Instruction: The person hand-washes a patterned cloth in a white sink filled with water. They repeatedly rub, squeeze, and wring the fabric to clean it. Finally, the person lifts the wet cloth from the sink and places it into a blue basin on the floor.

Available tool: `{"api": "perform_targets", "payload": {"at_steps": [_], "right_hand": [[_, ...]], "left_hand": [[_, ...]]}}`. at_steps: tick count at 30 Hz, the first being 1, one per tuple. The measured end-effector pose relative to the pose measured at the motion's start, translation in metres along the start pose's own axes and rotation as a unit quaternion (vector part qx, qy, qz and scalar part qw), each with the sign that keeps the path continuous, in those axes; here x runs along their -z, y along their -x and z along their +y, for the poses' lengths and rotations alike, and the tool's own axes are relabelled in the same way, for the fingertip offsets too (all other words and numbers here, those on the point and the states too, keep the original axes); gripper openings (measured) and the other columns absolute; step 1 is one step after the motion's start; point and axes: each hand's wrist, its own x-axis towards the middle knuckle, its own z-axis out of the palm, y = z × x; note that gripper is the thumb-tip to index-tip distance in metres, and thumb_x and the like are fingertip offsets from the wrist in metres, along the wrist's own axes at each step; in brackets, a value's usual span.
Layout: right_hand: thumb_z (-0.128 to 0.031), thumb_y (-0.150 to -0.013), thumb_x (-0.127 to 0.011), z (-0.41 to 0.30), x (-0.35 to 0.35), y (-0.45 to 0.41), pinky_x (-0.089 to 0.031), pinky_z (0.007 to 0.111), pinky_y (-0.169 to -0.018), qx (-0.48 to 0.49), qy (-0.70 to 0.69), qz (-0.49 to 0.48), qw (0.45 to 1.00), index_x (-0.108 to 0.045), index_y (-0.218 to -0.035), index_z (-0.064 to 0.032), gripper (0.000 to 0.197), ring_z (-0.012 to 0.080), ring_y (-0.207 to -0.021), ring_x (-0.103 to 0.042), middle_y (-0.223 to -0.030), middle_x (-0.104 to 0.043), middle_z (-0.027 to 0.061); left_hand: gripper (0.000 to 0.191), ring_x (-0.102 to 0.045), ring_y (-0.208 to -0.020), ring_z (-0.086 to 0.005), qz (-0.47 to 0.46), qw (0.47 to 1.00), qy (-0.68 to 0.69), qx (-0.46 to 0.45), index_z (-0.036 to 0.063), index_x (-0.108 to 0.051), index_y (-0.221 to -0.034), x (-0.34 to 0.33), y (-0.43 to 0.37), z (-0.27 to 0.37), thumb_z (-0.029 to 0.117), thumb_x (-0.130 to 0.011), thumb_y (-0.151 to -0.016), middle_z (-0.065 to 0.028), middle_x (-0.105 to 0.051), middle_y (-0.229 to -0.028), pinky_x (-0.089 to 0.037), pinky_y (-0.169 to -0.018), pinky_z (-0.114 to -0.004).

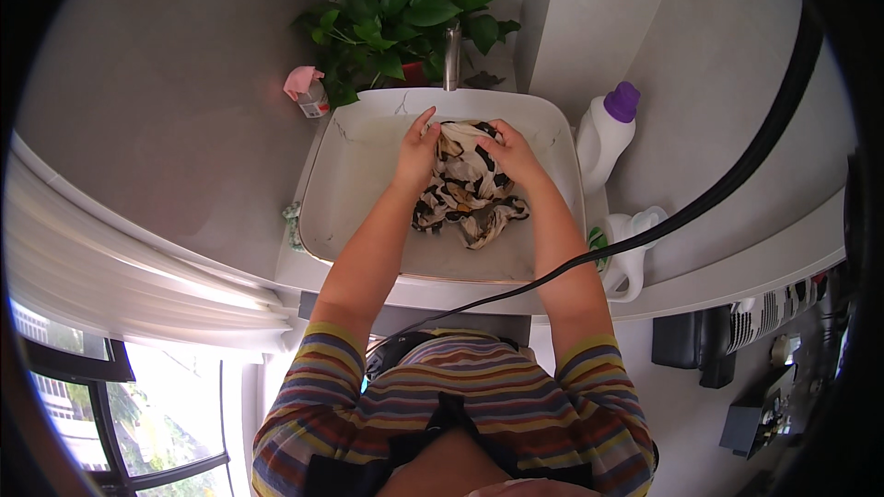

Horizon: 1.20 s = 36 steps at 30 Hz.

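A crumpled, wet-looking patterned cloth in cream, black and tan hangs bunched over a white marble-look sink basin. My left hand pinches its upper left edge, with the index finger stretched out. At the upper right edge, my right hand grips the fabric between thumb and fingers. The cloth's lower folds reach down to the basin's bottom, where cloudy water seems to lie. A metal faucet stands behind the basin, its spout just beyond my hands.
A leafy potted plant crowds the faucet. Left of it stands a bottle with a pink top. On the right are a white bottle with a purple cap and a white jug. A black cable crosses over my right forearm.
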Motion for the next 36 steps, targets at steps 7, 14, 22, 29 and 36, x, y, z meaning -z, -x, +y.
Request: {"api": "perform_targets", "payload": {"at_steps": [7,14,22,29,36], "right_hand": [[-0.033,-0.082,-0.055,-0.008,-0.050,0.013,-0.044,0.034,-0.052,0.144,0.344,0.082,0.924,-0.058,-0.079,-0.0076,0.025,0.0254,-0.060,-0.058,-0.067,-0.060,0.0108],[-0.030,-0.080,-0.054,-0.012,-0.065,0.002,-0.043,0.041,-0.048,0.210,0.485,0.148,0.836,-0.054,-0.065,-0.0081,0.027,0.0296,-0.056,-0.056,-0.060,-0.057,0.0089],[-0.045,-0.084,-0.044,-0.010,-0.052,0.002,-0.045,0.042,-0.060,0.105,0.497,0.111,0.854,-0.059,-0.076,-0.0064,0.042,0.0310,-0.067,-0.058,-0.066,-0.059,0.0117],[-0.051,-0.085,-0.045,-0.002,-0.004,-0.001,-0.044,0.036,-0.076,-0.220,0.117,0.062,0.967,-0.058,-0.103,0.0009,0.056,0.0228,-0.083,-0.059,-0.095,-0.062,0.0099],[-0.019,-0.085,-0.056,-0.002,0.010,0.005,-0.044,0.024,-0.072,-0.158,-0.242,-0.109,0.951,-0.056,-0.103,0.0001,0.026,0.0121,-0.083,-0.056,-0.093,-0.059,0.0041]], "left_hand": [[0.053,-0.044,-0.110,-0.0253,0.057,0.967,-0.018,0.246,0.0058,-0.044,-0.125,-0.017,0.014,0.012,0.042,-0.048,-0.087,-0.0153,-0.050,-0.118,-0.032,-0.093,-0.041],[0.072,-0.009,-0.132,-0.0348,0.033,0.945,-0.007,0.325,0.0049,-0.033,-0.132,0.003,0.000,-0.029,0.050,-0.050,-0.079,-0.0167,-0.015,-0.143,-0.005,-0.099,-0.059],[0.048,-0.046,-0.108,-0.0295,0.010,0.939,0.105,0.326,0.0015,-0.049,-0.115,-0.009,0.008,-0.002,0.038,-0.051,-0.083,-0.0168,-0.047,-0.120,-0.034,-0.092,-0.043],[0.035,-0.052,-0.098,-0.0269,0.068,0.985,-0.149,0.062,0.0069,-0.056,-0.109,0.002,0.000,-0.005,0.032,-0.046,-0.087,-0.0153,-0.053,-0.112,-0.040,-0.087,-0.038],[0.055,-0.046,-0.107,-0.0380,-0.072,0.855,-0.495,-0.136,0.0023,-0.056,-0.107,-0.003,0.009,-0.017,0.049,-0.032,-0.089,-0.0217,-0.049,-0.115,-0.031,-0.095,-0.039]]}}
